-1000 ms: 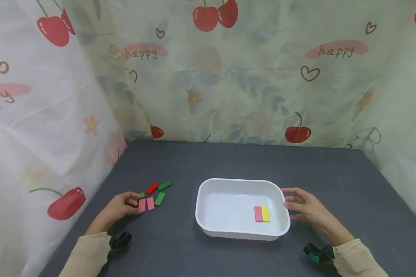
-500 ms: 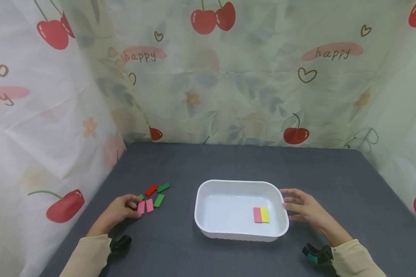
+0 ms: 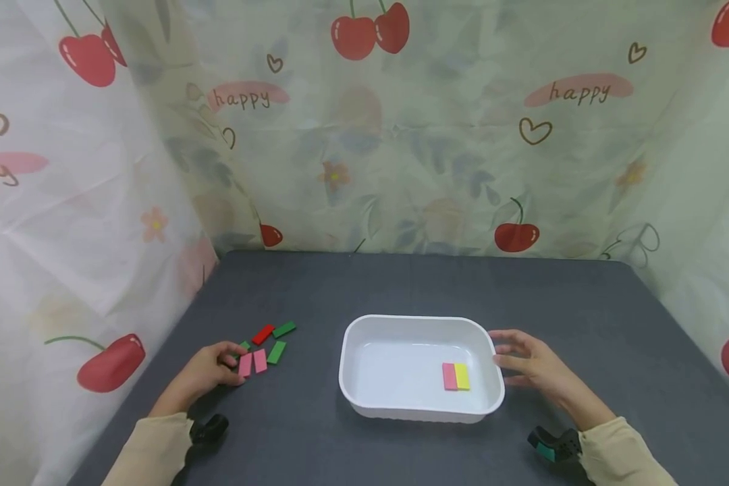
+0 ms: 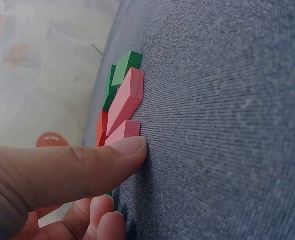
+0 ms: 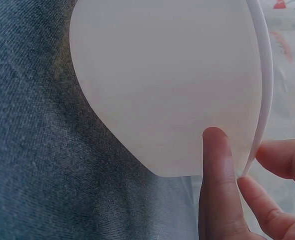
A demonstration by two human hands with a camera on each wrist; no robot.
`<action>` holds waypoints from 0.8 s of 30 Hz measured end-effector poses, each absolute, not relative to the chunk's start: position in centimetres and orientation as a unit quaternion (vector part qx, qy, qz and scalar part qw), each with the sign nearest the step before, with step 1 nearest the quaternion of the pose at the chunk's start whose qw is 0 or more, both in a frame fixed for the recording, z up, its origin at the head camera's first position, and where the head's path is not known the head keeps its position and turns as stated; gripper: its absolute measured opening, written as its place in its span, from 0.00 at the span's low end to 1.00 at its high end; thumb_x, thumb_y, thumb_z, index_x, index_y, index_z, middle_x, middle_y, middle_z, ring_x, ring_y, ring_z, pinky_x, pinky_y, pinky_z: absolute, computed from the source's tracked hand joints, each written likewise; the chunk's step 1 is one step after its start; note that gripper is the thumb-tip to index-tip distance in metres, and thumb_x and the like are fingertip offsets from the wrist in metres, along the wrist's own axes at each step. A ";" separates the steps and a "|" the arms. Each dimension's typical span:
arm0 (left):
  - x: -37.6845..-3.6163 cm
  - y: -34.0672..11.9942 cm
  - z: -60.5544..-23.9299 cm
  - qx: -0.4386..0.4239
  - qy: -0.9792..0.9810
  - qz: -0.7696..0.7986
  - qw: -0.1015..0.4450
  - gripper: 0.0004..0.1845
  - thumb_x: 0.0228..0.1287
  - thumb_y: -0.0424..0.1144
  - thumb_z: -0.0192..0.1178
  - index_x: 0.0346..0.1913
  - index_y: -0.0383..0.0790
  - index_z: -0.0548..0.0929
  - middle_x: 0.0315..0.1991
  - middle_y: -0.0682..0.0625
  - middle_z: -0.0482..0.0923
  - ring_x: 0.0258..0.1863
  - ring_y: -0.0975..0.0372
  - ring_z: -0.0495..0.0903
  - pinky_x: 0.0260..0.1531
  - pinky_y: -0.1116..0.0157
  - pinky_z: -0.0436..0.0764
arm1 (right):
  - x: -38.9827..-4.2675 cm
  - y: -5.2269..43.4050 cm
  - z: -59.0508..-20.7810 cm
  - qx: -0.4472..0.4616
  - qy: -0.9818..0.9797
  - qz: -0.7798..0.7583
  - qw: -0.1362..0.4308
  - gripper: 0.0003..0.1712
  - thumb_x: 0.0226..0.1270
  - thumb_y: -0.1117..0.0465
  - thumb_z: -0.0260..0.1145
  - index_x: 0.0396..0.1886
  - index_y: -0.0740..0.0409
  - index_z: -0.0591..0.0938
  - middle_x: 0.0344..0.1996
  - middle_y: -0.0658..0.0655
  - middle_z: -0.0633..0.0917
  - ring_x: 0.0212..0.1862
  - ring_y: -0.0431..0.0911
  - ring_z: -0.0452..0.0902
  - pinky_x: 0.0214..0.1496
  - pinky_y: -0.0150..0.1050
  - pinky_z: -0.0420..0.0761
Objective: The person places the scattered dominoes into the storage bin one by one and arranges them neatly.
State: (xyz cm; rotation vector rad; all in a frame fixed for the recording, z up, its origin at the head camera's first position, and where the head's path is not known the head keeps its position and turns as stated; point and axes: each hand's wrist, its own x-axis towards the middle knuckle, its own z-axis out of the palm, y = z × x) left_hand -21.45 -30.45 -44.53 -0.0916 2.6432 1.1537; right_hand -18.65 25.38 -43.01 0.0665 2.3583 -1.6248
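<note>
My left hand (image 3: 203, 371) is at the left of the table, pinching a pink block (image 3: 246, 365) between thumb and index finger. The thumb (image 4: 130, 147) covers the near end of that block in the left wrist view, and the other fingers curl below. Beside it lies a second pink block (image 3: 260, 361). A white plastic basin (image 3: 413, 412) stands mid-table, with a pink block (image 3: 449, 376) and a yellow block (image 3: 462, 376) side by side inside. My right hand (image 3: 537, 368) touches the basin's right end with fairly straight fingers, some at the rim and one against the outer wall.
Around the left hand lie a red block (image 3: 263, 334), a green block (image 3: 284, 329), another green block (image 3: 276, 352) and a partly hidden green one (image 3: 244, 345). A cherry-print curtain (image 3: 364, 155) encloses the dark tabletop (image 3: 352, 283) at the back and sides.
The head view has shifted slightly. Both hands, the basin and the blocks keep their places relative to one another.
</note>
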 end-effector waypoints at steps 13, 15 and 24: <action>-21.4 -30.5 -44.5 -0.034 0.908 0.398 0.124 0.28 0.47 0.29 0.73 0.54 0.31 0.78 0.38 0.42 0.74 0.35 0.56 0.72 0.31 0.63 0.74 | -18.7 25.5 -43.0 0.011 0.810 -0.570 0.135 0.39 0.63 0.56 0.69 0.69 0.64 0.64 0.55 0.68 0.75 0.49 0.49 0.78 0.45 0.51 0.83; -21.4 -30.6 -44.4 -0.033 0.908 0.398 0.127 0.28 0.47 0.29 0.73 0.54 0.31 0.78 0.39 0.42 0.74 0.36 0.55 0.72 0.31 0.64 0.74 | -18.7 25.4 -43.0 0.010 0.810 -0.571 0.136 0.39 0.63 0.56 0.69 0.68 0.65 0.64 0.55 0.68 0.75 0.49 0.49 0.79 0.45 0.50 0.83; -21.2 -30.4 -43.3 -0.010 0.904 0.404 0.138 0.28 0.48 0.31 0.74 0.53 0.28 0.77 0.43 0.40 0.78 0.39 0.56 0.76 0.37 0.63 0.79 | -18.6 25.4 -42.9 0.015 0.813 -0.566 0.135 0.39 0.63 0.56 0.69 0.68 0.65 0.64 0.54 0.68 0.76 0.48 0.49 0.79 0.45 0.50 0.83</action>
